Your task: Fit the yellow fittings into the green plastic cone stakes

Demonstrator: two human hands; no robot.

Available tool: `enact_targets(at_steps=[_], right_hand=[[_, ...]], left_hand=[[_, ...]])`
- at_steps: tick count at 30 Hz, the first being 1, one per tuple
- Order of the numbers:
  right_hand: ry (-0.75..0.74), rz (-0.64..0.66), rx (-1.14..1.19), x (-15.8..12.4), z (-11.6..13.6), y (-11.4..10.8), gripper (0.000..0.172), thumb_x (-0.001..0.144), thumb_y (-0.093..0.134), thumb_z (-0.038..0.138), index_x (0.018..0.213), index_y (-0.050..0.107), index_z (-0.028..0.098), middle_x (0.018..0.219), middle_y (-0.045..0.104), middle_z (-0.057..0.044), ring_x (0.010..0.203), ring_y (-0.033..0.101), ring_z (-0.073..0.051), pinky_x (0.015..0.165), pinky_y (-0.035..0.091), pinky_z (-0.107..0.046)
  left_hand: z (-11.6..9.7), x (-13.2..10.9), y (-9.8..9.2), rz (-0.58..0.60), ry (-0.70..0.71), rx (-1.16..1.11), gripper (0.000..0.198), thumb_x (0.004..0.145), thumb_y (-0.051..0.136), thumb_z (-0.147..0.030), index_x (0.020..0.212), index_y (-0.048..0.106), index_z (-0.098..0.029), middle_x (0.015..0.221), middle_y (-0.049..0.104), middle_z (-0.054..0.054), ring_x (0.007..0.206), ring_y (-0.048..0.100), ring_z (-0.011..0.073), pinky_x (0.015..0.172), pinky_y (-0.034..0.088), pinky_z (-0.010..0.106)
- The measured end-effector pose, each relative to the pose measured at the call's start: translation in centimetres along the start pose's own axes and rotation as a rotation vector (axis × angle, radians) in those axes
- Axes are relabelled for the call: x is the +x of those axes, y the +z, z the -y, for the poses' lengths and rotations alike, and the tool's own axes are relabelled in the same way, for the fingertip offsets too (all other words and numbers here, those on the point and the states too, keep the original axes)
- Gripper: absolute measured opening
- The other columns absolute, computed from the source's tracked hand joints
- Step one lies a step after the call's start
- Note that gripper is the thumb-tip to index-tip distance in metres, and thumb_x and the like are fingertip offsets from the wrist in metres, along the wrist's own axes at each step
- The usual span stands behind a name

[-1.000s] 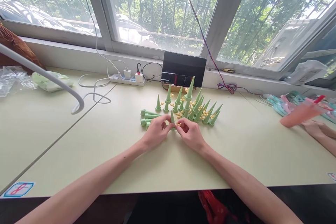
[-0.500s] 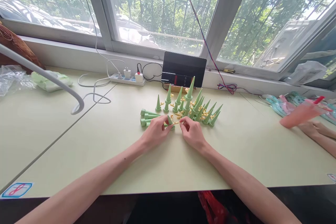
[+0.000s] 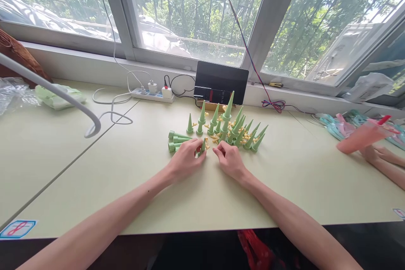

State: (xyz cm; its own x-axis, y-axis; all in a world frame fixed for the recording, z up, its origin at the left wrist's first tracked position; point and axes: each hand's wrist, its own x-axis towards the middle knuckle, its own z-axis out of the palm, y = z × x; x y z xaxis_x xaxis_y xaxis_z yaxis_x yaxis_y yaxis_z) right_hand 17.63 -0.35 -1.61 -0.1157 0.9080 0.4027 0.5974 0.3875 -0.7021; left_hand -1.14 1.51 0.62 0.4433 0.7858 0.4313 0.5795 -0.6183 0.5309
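My left hand [image 3: 187,156] is closed around a small green plastic cone spike [image 3: 203,147], keeping it upright on the table. Small yellow pieces [image 3: 207,144] show right beside that cone; whether one is fixed to it I cannot tell. A short gap away, my right hand [image 3: 230,159] has its thumb and fingertips pinched together, and anything between them is hidden. Behind it stands a cluster of green cones [image 3: 238,133], some stacked, with yellow valve-like pieces [image 3: 215,138] around them. Several longer green spikes [image 3: 182,138] lie on their sides past my left hand.
A dark tablet [image 3: 221,82] leans by the window. A power strip [image 3: 153,96] with white cables lies left of it. A pink drink cup [image 3: 360,137] stands tilted in view at right, near another person's hands [image 3: 375,154]. A grey curved rod [image 3: 53,88] crosses the left.
The yellow piece that stretched between my two hands no longer shows there. My right fingertips have drawn closer together, and my left hand still grips the cone.
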Motion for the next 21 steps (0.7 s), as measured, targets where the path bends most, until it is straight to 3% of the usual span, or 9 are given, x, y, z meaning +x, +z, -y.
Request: enact_targets(at_steps=[7, 10, 12, 15, 18, 21], right_hand=[[-0.081, -0.063, -0.161, 0.0, 0.3, 0.2, 0.041, 0.098, 0.038, 0.036, 0.061, 0.03, 0.021, 0.049, 0.03, 0.006, 0.045, 0.026, -0.01, 0.049, 0.022, -0.025], [-0.112, -0.06, -0.222, 0.1, 0.5, 0.2, 0.039, 0.099, 0.038, 0.035, 0.062, 0.037, 0.021, 0.05, 0.036, 0.005, 0.045, 0.03, -0.011, 0.048, 0.025, -0.025], [-0.138, -0.057, -0.228, 0.1, 0.6, 0.3, 0.029, 0.098, 0.04, 0.031, 0.072, 0.048, 0.02, 0.058, 0.049, 0.002, 0.048, 0.04, -0.012, 0.051, 0.032, -0.024], [-0.174, -0.063, -0.212, 0.2, 0.7, 0.5, 0.018, 0.096, 0.041, 0.023, 0.101, 0.057, 0.017, 0.084, 0.065, -0.005, 0.061, 0.056, -0.014, 0.062, 0.044, -0.025], [-0.19, -0.03, -0.233, 0.4, 0.6, 0.8, 0.029, 0.095, 0.04, 0.019, 0.12, 0.054, 0.016, 0.107, 0.067, -0.011, 0.079, 0.065, -0.018, 0.073, 0.049, -0.029], [-0.185, 0.025, -0.273, 0.7, 0.3, 1.0, 0.041, 0.095, 0.037, 0.017, 0.135, 0.046, 0.017, 0.126, 0.062, -0.012, 0.103, 0.064, -0.023, 0.081, 0.052, -0.032]], left_hand=[[0.1, 0.0, 0.0, -0.033, -0.043, 0.055, 0.025, 0.085, 0.053, -0.022, 0.067, 0.036, -0.019, 0.069, 0.047, -0.001, 0.058, 0.043, 0.012, 0.056, 0.034, 0.026], [0.2, 0.0, 0.1, -0.046, -0.045, 0.055, 0.023, 0.086, 0.053, -0.022, 0.068, 0.038, -0.02, 0.07, 0.049, -0.001, 0.059, 0.045, 0.0126, 0.056, 0.035, 0.026], [0.2, 0.0, 0.1, -0.062, -0.05, 0.056, 0.021, 0.086, 0.053, -0.023, 0.07, 0.039, -0.02, 0.071, 0.051, -0.001, 0.059, 0.047, 0.0129, 0.056, 0.036, 0.026], [0.0, -0.1, 0.1, -0.091, -0.051, 0.039, 0.012, 0.083, 0.058, -0.025, 0.08, 0.047, -0.02, 0.073, 0.052, -0.001, 0.058, 0.048, 0.0124, 0.056, 0.037, 0.026], [-0.4, -0.1, -0.1, -0.158, -0.077, -0.035, 0.022, 0.081, 0.062, -0.029, 0.097, 0.05, -0.021, 0.074, 0.053, -0.003, 0.052, 0.045, 0.0101, 0.055, 0.038, 0.025], [-1.0, -0.2, -0.5, -0.247, -0.117, -0.139, 0.022, 0.084, 0.062, -0.034, 0.094, 0.047, -0.022, 0.071, 0.05, -0.005, 0.046, 0.038, 0.0073, 0.049, 0.034, 0.022]])
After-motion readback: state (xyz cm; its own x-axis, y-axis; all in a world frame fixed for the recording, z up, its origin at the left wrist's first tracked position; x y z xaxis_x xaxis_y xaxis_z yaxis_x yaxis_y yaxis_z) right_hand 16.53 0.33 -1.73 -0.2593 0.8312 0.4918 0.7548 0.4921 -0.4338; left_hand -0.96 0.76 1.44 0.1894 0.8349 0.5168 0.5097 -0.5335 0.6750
